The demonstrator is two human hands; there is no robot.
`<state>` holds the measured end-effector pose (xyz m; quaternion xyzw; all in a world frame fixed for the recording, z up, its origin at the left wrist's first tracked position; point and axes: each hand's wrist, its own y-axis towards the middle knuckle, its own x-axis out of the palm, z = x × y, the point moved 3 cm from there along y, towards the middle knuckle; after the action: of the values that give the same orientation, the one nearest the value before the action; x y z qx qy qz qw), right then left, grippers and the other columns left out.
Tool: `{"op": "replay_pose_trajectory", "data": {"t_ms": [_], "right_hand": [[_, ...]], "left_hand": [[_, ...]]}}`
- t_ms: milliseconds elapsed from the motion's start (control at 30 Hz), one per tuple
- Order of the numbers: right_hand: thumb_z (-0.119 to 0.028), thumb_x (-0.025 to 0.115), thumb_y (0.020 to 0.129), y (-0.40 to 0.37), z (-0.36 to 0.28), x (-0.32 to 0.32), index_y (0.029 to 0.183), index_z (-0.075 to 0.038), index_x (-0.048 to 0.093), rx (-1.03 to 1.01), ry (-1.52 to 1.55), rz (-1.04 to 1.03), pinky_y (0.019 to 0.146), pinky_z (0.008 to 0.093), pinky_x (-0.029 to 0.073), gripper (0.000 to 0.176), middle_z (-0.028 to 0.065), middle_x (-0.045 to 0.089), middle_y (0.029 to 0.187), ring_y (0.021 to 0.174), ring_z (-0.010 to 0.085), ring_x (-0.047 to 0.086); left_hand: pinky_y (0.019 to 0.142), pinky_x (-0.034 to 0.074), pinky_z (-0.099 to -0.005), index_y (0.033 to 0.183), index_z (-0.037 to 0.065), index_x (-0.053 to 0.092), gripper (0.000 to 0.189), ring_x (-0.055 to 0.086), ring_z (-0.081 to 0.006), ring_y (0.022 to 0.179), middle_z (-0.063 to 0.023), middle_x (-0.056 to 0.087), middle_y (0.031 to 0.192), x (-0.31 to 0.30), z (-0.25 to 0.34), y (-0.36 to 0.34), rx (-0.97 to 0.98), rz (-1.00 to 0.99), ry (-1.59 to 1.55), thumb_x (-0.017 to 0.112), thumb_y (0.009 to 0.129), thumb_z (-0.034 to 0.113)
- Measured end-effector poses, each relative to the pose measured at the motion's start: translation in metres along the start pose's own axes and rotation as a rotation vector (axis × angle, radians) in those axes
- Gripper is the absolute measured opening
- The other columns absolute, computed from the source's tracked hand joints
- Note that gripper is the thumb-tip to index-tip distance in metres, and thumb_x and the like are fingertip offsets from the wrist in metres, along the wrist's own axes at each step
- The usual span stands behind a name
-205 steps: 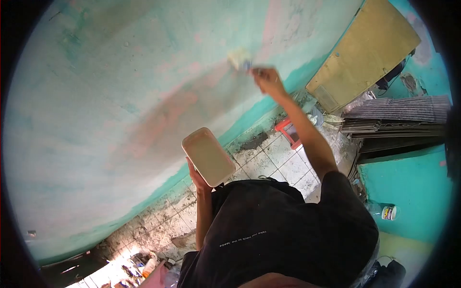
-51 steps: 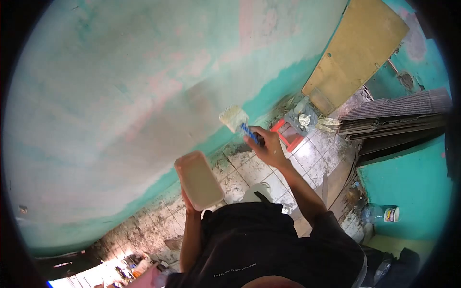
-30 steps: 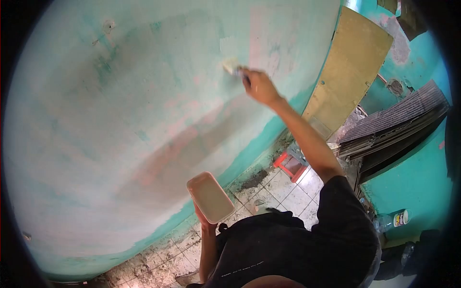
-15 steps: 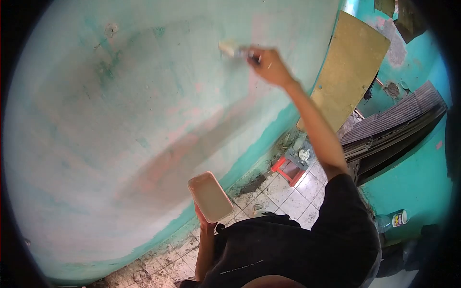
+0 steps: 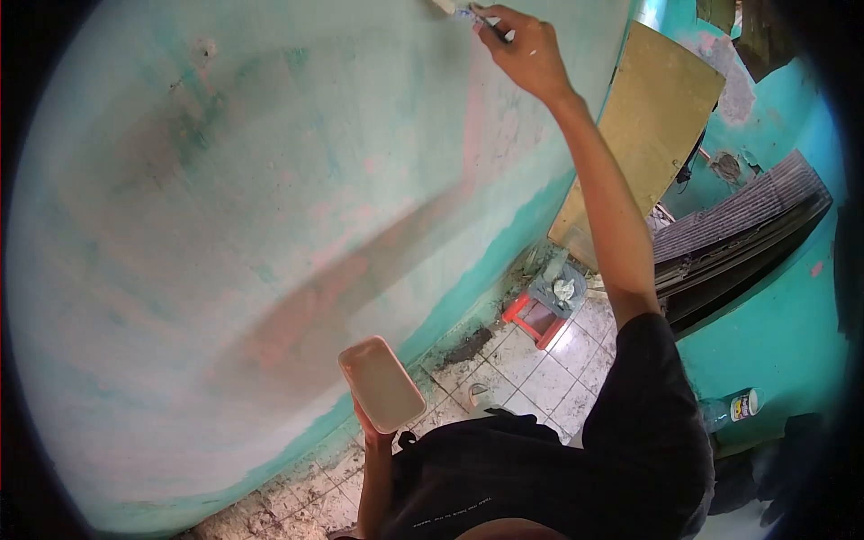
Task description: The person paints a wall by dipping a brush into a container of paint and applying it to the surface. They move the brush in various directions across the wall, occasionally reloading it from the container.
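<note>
My right hand (image 5: 531, 56) is closed around the handle of a paintbrush (image 5: 466, 13), raised high at the top of the view. The brush's pale bristles lie against or very near the wall (image 5: 270, 198), partly cut off by the frame edge. Thin whitish paint covers much of the wall, with green and pink patches showing through. Down below, my left hand (image 5: 373, 430) grips a pink-rimmed rectangular tub (image 5: 382, 385) from underneath. Pale liquid, apparently paint, is in the tub, which stays close to my body, apart from the wall.
A red and grey stool (image 5: 540, 315) with a crumpled white item stands on the dirty tiled floor (image 5: 517, 360). A yellowish board (image 5: 639, 126) leans at the right, near stacked corrugated sheets (image 5: 738, 216). A labelled plastic container (image 5: 743, 405) is at lower right.
My right hand has moved upward with the paintbrush, so the bristles reach the top edge of the view. The tub in my left hand appears slightly lower and further left.
</note>
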<state>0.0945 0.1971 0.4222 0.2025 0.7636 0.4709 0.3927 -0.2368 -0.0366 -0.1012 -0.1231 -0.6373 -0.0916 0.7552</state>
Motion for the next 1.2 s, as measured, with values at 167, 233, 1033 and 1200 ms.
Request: {"op": "replay_pose_trajectory", "data": {"t_ms": [167, 233, 1033, 1200], "right_hand": [[-0.011, 0.060, 0.090, -0.173, 0.042, 0.115, 0.122, 0.002, 0.064, 0.049, 0.084, -0.077, 0.070, 0.0476, 0.053, 0.035, 0.0270, 0.066, 0.086, 0.075, 0.0405, 0.066], [-0.003, 0.060, 0.084, -0.238, 0.051, 0.130, 0.119, -0.004, 0.066, 0.199, 0.095, -0.290, 0.072, 0.0479, 0.054, 0.035, 0.0255, 0.066, 0.084, 0.076, 0.0422, 0.065], [-0.010, 0.062, 0.084, -0.126, 0.069, 0.072, 0.087, -0.003, 0.068, -0.014, 0.010, -0.519, 0.067, 0.0422, 0.051, 0.010, 0.0206, 0.066, 0.074, 0.064, 0.0352, 0.065], [-0.009, 0.062, 0.089, -0.002, 0.017, 0.001, 0.109, -0.004, 0.072, 0.115, 0.094, -0.200, 0.055, 0.0367, 0.045, 0.022, 0.0239, 0.060, 0.070, 0.051, 0.0278, 0.051]], "left_hand": [[0.099, 0.046, -0.0593, 0.150, 0.008, 0.036, 0.072, 0.054, -0.0413, 0.120, -0.0235, 0.046, 0.144, -0.025, 0.003, 0.002, 0.041, 0.010, 0.053, 0.048, 0.096, 0.054], [0.098, 0.047, -0.0592, 0.150, 0.008, 0.036, 0.072, 0.055, -0.0412, 0.120, -0.0237, 0.046, 0.144, -0.004, 0.000, 0.001, 0.036, 0.000, 0.040, 0.048, 0.096, 0.054], [0.096, 0.052, -0.0545, 0.149, 0.007, 0.036, 0.069, 0.059, -0.0415, 0.115, -0.0245, 0.050, 0.140, 0.029, -0.027, 0.058, -0.070, -0.015, 0.154, 0.043, 0.098, 0.053], [0.096, 0.051, -0.0558, 0.149, 0.006, 0.036, 0.069, 0.058, -0.0422, 0.117, -0.0256, 0.048, 0.142, 0.030, -0.043, 0.064, -0.072, -0.003, 0.158, 0.044, 0.099, 0.052]]}}
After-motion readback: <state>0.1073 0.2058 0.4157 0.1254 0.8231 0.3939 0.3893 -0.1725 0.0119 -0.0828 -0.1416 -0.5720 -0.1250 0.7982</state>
